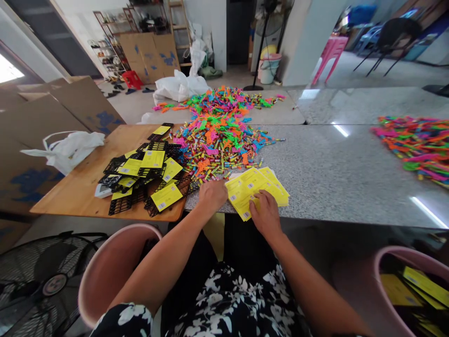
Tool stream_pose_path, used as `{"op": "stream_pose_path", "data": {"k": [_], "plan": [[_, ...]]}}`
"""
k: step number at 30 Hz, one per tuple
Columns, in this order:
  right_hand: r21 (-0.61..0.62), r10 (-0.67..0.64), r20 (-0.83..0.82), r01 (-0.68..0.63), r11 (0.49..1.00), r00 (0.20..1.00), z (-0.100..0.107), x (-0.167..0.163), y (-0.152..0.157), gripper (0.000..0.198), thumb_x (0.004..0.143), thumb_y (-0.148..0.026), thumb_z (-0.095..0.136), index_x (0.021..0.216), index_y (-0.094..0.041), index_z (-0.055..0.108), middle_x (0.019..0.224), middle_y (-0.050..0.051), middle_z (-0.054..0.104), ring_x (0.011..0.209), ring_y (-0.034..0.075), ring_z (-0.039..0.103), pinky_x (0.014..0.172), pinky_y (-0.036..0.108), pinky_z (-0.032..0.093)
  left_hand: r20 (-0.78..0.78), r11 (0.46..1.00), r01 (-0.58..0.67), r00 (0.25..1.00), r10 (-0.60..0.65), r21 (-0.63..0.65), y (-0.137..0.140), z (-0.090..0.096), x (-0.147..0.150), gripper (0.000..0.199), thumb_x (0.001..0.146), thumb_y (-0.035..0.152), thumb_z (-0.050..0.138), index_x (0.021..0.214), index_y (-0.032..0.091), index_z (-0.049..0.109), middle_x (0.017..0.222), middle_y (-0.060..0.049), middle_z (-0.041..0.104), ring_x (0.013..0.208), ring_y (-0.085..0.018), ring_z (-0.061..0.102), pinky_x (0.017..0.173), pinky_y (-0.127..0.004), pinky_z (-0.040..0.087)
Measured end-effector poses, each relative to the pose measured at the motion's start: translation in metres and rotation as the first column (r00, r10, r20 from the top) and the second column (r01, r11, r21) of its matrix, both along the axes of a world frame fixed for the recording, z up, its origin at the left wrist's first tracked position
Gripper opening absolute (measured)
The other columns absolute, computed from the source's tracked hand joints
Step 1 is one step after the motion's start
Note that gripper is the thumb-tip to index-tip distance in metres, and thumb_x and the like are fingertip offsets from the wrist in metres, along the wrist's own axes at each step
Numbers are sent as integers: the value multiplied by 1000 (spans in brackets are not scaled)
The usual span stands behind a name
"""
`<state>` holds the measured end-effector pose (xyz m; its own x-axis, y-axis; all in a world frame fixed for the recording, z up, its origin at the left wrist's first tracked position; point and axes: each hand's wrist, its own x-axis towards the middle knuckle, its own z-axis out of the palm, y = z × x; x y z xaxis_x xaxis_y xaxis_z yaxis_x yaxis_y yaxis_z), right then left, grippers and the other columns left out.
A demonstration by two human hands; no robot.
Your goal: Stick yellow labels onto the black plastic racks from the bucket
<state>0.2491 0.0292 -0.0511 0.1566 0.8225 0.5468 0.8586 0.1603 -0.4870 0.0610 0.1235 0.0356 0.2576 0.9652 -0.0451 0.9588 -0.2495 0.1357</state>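
Pink bucket (105,271) sits at the knee, handy for drops, its twin (403,285) on the other side already holding yellow cards. Up top, the stone table (333,168) carries a big heap of bright toys (220,135). Yellow cards (257,189) are fanned at the near edge, long axis slanting up-right. Right hand (266,215) lies on them, fingers curled, pinning the stack. Left hand (212,194) rests beside them, loosely closed; I cannot tell if it holds anything.
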Motion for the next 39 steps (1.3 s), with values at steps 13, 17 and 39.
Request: {"op": "stream_pose_path", "data": {"k": [13,17,39], "plan": [[-11,1,-19,-2,1000,1000,1,6,2,40,101,-47,53,122,-15,61,128,19,60,126,33,54,108,54,47,288,999,28,957,-35,30,8,-19,-8,53,89,56,66,125,16,66,123,-16,67,113,-31,64,93,-38,48],[-45,38,57,-36,998,998,-10,5,-1,44,100,-49,55,126,-13,60,130,21,59,125,35,53,108,56,45,197,994,102,975,-106,30,0,-34,-3,57,89,57,66,127,15,66,129,-18,62,125,-36,56,106,-44,43],[-51,42,119,-36,998,992,-15,-1,-9,37,102,-40,53,128,-13,57,133,20,58,133,34,49,116,59,37,706,999,45,707,-31,-1,-8,-40,18,9,86,20,60,94,20,64,109,-10,69,114,-27,60,110,-47,43]]}}
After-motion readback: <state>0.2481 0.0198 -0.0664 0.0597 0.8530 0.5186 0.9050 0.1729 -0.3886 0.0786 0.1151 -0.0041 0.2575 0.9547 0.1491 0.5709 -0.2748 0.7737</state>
